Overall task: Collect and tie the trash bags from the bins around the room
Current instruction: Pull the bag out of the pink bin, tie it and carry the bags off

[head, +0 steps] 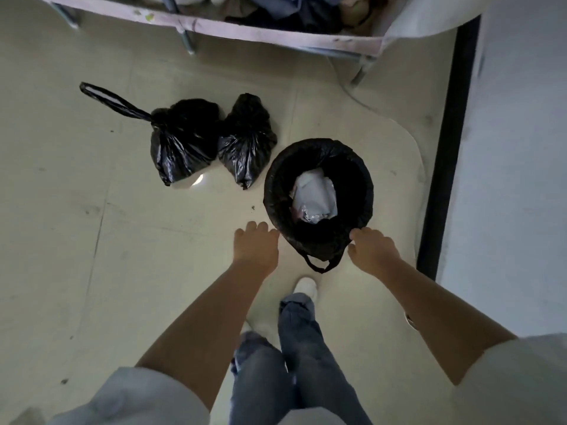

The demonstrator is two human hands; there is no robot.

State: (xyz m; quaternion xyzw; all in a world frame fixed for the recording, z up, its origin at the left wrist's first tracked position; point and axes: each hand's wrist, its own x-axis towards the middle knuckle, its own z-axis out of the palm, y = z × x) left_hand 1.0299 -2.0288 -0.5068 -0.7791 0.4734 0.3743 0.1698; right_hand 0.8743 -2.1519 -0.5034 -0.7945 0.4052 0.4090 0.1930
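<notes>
A round bin lined with a black trash bag stands on the floor in front of me, with white crumpled rubbish inside. The bag's drawstring loop hangs over the near rim. My left hand hovers just left of the near rim, fingers apart and empty. My right hand is at the near right rim, fingers curled on the bag's edge. Two tied black trash bags lie on the floor to the left: the larger one with a long loop handle, the smaller one beside it.
A metal-framed bed or rack heaped with clothes runs along the far side. A wall with a dark skirting strip stands at the right. My legs in jeans and a white shoe are below the bin. Pale floor lies to the left.
</notes>
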